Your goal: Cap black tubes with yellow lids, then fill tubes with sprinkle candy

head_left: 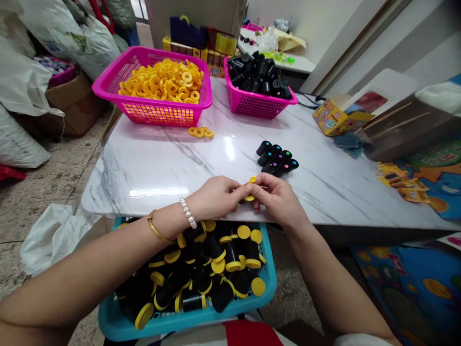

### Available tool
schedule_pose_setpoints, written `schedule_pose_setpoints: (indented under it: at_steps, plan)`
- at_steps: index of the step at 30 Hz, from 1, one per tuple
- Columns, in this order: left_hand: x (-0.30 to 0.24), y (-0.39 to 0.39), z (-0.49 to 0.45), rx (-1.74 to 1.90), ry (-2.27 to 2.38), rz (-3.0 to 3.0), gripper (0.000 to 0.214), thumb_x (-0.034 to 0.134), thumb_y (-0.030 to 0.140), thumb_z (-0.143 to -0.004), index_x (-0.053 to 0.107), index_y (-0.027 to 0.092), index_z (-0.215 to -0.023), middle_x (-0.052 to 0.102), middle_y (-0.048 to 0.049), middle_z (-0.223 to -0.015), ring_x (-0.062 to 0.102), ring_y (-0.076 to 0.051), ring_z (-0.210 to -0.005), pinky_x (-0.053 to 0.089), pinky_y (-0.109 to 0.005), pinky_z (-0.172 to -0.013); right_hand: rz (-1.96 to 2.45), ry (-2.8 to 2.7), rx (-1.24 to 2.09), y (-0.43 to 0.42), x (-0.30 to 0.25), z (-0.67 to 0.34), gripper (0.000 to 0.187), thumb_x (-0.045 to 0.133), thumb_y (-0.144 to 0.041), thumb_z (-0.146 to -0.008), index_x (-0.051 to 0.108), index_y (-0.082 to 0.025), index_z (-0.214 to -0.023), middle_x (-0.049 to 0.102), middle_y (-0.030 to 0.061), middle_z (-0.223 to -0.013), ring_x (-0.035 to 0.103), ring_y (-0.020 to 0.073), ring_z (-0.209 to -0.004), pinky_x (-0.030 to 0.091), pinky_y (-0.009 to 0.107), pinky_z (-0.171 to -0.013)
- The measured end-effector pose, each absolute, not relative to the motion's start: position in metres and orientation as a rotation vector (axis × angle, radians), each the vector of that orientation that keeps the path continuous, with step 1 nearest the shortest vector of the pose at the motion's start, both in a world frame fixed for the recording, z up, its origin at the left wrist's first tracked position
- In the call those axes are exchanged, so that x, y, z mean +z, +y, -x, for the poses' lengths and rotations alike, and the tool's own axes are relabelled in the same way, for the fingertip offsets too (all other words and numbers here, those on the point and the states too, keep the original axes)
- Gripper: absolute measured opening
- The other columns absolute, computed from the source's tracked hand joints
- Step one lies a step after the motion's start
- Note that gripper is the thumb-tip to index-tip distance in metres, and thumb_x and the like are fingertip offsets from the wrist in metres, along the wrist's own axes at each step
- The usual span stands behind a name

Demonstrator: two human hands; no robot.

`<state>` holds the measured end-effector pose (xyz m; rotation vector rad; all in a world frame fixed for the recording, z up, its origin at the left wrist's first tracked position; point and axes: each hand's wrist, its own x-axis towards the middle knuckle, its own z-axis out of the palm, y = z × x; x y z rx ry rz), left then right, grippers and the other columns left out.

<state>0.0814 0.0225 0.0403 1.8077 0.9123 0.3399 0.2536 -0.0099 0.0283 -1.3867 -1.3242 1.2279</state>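
Observation:
Near the table's front edge, my left hand (220, 196) and my right hand (280, 196) meet, fingertips closed on a small yellow plastic piece (252, 179). My fingers cover most of it, so its full shape is hidden. Just beyond my right hand stands a group of several black plastic cylinders (272, 165) with blue, green, purple and pink dots on their ends. Below my wrists, a teal basket (268, 269) holds many black cylinders with yellow caps (233, 262). Several loose yellow rings (200, 132) lie farther back on the table.
A pink basket (151, 108) of yellow rings (162, 81) stands at the back left. Another pink basket (255, 103) holds black cylinders (261, 72). An open yellow box (329, 117) and brown carton (406, 125) are on the right. White sacks (21, 129) stand on the left floor.

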Motion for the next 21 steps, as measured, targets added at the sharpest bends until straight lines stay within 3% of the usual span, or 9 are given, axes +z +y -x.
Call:
schedule_pose_setpoints:
  at_steps: [5,10,15,21]
  plan:
    - [0.034,0.021,-0.088,0.422,0.945,-1.639,0.049,0.038,0.051,-0.092,0.064,0.015,-0.07,0.056,0.0022,-0.046,0.047,-0.007,-0.033,0.034,-0.017,-0.037,1.408,-1.292,1.15,-0.009,0.031,-0.251,0.031,0.07,-0.043,-0.077,0.053,-0.018,-0.072,0.057,-0.0051,-0.06,0.05,0.0056,-0.04,0.04,0.017,-0.039]
    - [0.03,0.013,-0.086,0.383,0.897,-1.599,0.044,0.033,0.044,-0.094,0.063,0.016,-0.079,0.059,0.0021,-0.051,0.052,-0.009,-0.036,0.038,-0.018,-0.038,1.362,-1.251,1.22,-0.012,0.022,-0.251,0.033,0.071,-0.045,-0.075,0.052,-0.019,-0.079,0.057,-0.0063,-0.061,0.05,0.0064,-0.039,0.041,0.018,-0.037]
    - [0.03,0.007,-0.081,0.556,0.878,-1.97,0.019,0.054,0.031,-0.083,0.068,0.021,-0.092,0.063,0.0047,-0.057,0.056,-0.011,-0.048,0.04,-0.019,-0.05,1.28,-1.266,1.214,-0.01,0.016,-0.253,0.033,0.069,-0.047,-0.076,0.052,-0.019,-0.081,0.058,-0.0062,-0.064,0.045,0.0044,-0.038,0.04,0.018,-0.036]
    - [0.024,0.008,-0.086,0.621,0.967,-2.061,0.016,0.059,0.026,-0.081,0.072,0.019,-0.086,0.065,0.0016,-0.058,0.06,-0.014,-0.058,0.041,-0.022,-0.057,1.37,-1.354,1.339,-0.004,0.026,-0.249,0.035,0.07,-0.047,-0.075,0.049,-0.019,-0.075,0.051,-0.0083,-0.056,0.04,0.0042,-0.036,0.037,0.016,-0.032]
